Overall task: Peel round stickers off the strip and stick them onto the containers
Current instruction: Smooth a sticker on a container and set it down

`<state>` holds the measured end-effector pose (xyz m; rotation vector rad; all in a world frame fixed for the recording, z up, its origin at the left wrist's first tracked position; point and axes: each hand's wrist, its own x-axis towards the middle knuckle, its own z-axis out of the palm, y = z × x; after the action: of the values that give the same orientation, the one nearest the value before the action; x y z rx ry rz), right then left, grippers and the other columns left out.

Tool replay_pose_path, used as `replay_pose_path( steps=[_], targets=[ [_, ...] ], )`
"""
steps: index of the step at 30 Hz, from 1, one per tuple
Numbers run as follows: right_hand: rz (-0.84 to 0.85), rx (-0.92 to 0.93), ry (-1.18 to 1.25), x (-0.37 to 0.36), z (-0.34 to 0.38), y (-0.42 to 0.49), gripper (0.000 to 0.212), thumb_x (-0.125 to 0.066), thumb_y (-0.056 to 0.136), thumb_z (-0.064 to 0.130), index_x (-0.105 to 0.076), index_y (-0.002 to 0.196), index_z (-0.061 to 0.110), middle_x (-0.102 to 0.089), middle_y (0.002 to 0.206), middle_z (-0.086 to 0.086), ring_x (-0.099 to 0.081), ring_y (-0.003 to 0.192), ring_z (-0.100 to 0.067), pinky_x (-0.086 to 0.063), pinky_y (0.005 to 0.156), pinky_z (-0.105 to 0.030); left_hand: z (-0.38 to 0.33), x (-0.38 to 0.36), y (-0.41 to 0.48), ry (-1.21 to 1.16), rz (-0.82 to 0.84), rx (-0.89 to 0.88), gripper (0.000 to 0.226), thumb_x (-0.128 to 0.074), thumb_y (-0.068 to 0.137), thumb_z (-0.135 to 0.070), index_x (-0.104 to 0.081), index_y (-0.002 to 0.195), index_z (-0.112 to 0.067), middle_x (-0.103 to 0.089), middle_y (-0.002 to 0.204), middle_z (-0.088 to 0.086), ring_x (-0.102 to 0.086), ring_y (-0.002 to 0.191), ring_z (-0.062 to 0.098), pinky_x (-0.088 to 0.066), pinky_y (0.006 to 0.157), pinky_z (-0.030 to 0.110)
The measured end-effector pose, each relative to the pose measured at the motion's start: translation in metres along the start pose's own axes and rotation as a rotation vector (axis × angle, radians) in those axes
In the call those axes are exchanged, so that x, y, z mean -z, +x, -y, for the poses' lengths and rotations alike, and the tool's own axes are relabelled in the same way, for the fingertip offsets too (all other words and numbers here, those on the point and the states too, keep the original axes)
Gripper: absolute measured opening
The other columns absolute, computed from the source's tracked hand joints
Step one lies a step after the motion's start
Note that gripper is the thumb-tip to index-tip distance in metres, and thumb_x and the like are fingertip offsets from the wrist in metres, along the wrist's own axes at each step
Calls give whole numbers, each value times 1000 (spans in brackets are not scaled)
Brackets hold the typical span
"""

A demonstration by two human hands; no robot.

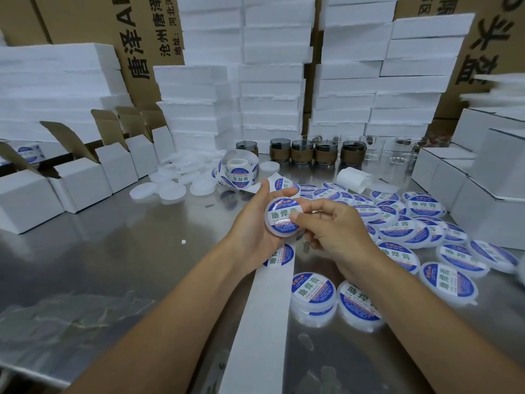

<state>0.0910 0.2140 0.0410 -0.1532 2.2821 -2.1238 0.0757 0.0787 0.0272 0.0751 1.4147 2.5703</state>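
Nearest, 2 bare forearms [170, 322] reach over a steel table [113, 265] and a long white strip [264, 322] cut off at the bottom edge; left hand [250, 226] grips 1 round container [277, 234] above it, right hand [338, 231] pinches the container's edge, thumb on its blue sticker [279, 216], lower fingers hidden.

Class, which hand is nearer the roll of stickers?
Left. The left hand is just this side of the roll of stickers; the right hand is farther off, to the right.
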Motion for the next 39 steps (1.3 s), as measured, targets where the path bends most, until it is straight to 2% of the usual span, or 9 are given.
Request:
replay_pose_path(
  steps=[14, 18, 20, 22, 25, 29, 32, 35, 39],
  targets=[
    [-50, 6, 9, -3, -2, 1, 9, -72, 78, 11, -64, 78, 15, -66, 53, 4, -52, 41, -3, -46, 42, -18, 0, -2, -1, 16, 9, -3, 52, -29, 97, -50, -60, 109, -10, -72, 99, 13, -66, 97, 27, -55, 82, 35],
    [-85, 52, -51, -4, -5, 2, 9, -72, 79, 13, -63, 78, 17, -68, 59, 3, -58, 45, -1, -48, 44, -18, 1, -2, 0, 17, 43, 5, 48, -31, 96, -48, -58, 110, -10, -72, 99, 13, -69, 93, 25, -55, 82, 34],
    [-114, 118, -123, -4, -8, 2, 9, -71, 80, 15, -63, 78, 19, -65, 57, 4, -59, 48, -1, -48, 48, -17, 1, -3, -1, 13, 70, 2, 42, -44, 90, -41, -57, 113, -9, -71, 106, 15, -68, 97, 26, -55, 84, 34],
    [-145, 217, -231, -4, -11, 2, 8, -70, 81, 19, -62, 78, 20, -64, 60, 2, -57, 50, -3, -47, 53, -20, 2, -4, -2, 32, 119, -24, 42, -55, 80, -25, -55, 118, -8, -66, 116, 18, -65, 106, 29, -54, 88, 34],
    [-201, 315, -319, -5, -15, 1, 13, -65, 83, 24, -57, 73, 23, -61, 63, 2, -53, 51, -3, -43, 54, -20, 4, -3, 0, 29, 174, -61, 43, -55, 73, -3, -57, 116, -7, -67, 112, 17, -65, 103, 28, -54, 87, 32],
    [-247, 371, -439, -5, -16, 0, 15, -59, 86, 28, -53, 73, 23, -57, 62, 6, -56, 61, -10, -47, 59, -32, 7, -2, 2, 63, 168, -74, 33, -45, 87, 6, -62, 111, -9, -70, 107, 11, -69, 96, 22, -56, 80, 29],
    [-253, 427, -595, -3, -16, 0, 17, -51, 90, 31, -52, 78, 19, -55, 65, 6, -54, 65, -14, -45, 59, -35, 9, -4, 0, 114, 169, -80, 32, -41, 91, 6, -61, 112, -7, -72, 102, 9, -70, 92, 18, -56, 79, 26],
    [-193, 496, -635, -3, -14, -1, 17, -45, 94, 29, -49, 85, 15, -55, 66, 0, -56, 66, -20, -43, 59, -37, 8, -5, -1, 122, 168, -93, 33, -40, 93, 2, -56, 121, -2, -71, 104, 11, -69, 92, 19, -55, 83, 26],
    [-124, 516, -655, -3, -12, -4, 17, -42, 97, 29, -46, 92, 13, -59, 69, -5, -58, 67, -23, -46, 63, -42, 8, -6, -2, 103, 148, -77, 29, -39, 96, -5, -60, 117, -6, -71, 106, 11, -69, 93, 18, -56, 82, 26]
  ],
)
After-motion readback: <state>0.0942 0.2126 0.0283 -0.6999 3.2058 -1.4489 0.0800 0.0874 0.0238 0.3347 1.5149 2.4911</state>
